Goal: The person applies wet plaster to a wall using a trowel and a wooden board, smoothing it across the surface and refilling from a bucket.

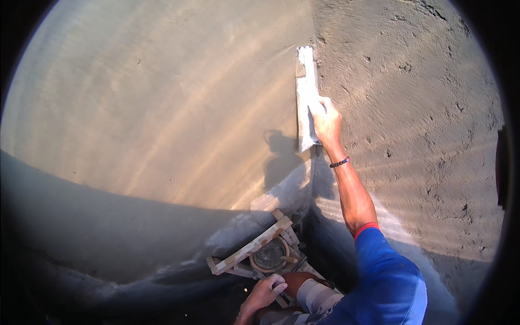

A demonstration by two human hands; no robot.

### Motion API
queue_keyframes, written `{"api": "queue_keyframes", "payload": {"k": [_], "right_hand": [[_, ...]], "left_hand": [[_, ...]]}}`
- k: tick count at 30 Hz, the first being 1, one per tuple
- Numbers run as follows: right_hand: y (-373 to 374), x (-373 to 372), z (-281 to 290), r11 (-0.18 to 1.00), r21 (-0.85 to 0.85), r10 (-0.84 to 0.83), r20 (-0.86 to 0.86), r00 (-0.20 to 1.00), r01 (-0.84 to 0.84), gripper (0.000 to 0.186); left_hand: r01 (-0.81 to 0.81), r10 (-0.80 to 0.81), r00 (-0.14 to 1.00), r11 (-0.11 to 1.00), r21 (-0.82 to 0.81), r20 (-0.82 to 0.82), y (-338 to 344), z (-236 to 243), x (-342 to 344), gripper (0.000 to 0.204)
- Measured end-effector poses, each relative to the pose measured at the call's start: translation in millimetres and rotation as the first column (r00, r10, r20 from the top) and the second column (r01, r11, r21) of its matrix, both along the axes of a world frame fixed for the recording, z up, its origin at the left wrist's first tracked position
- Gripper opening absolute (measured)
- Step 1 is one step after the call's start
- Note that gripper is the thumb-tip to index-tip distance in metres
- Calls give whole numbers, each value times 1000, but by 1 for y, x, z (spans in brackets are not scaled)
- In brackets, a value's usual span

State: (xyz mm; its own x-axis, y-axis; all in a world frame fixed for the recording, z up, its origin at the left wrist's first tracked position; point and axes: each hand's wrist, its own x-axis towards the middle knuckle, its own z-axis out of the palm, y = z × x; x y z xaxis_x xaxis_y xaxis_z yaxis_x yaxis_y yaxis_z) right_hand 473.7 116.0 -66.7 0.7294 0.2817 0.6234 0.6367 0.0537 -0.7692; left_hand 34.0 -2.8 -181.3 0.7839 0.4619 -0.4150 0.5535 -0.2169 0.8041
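Note:
My right hand [325, 120] grips a long flat trowel [302, 81] with a pale metal face, held upright against the smooth plastered wall [179, 108] right beside the inner corner. Right of the corner is a rougher plastered wall [411, 108]. Low in the view, my left hand [266, 291] has its fingers curled beside my knee; what they hold, if anything, is hidden. Just above it is a wooden stand [249, 246] with a round container [268, 253] of grey material inside its frame.
The two walls meet in a vertical corner, with paler, shadowed bands along their lower parts. A dark gap [325, 249] lies at the foot of the corner beside the stand. A dark shape [501, 165] shows at the far right rim.

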Motion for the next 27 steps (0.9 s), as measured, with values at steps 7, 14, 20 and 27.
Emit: {"api": "queue_keyframes", "payload": {"k": [7,14,20,27], "right_hand": [[-51,-16,-243,985,-126,95,-151,984,-115,32],[-23,-11,-4,934,331,168,-84,982,-132,30],[2,-30,110,866,230,464,-44,885,-443,32],[10,-203,-13,733,-345,675,473,566,-586,37]], "left_hand": [[64,-63,998,998,28,-23,8,-28,-3,29],[127,-130,987,991,-34,-99,13,-22,2,30],[78,-79,997,997,-25,-25,6,-11,4,30],[98,-99,995,987,128,1,8,11,28,29]]}}
